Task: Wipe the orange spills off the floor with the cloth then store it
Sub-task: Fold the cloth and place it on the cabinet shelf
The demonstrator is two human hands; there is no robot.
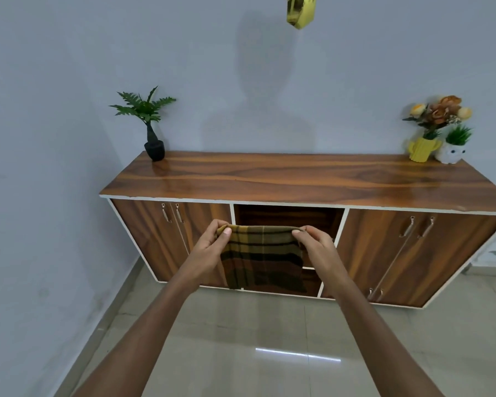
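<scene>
Glossy beige tiled floor [241, 339] meets a pale blue-grey wall [69, 81]; a long wood-grain sideboard cabinet [298, 179] with white edging stands against it, its open middle compartment [288, 214] flanked by closed double doors. On its top: a green leafy plant in a black pot [154, 150] at left, a yellow cactus-shaped vase of flowers [421, 149] and a small white pot [453, 154] at right. The left hand [212, 245] and right hand [317, 245] each pinch an upper corner of the brown-and-yellow plaid cloth [262, 256], which hangs flat between them before the open compartment, hiding its lower part.
</scene>
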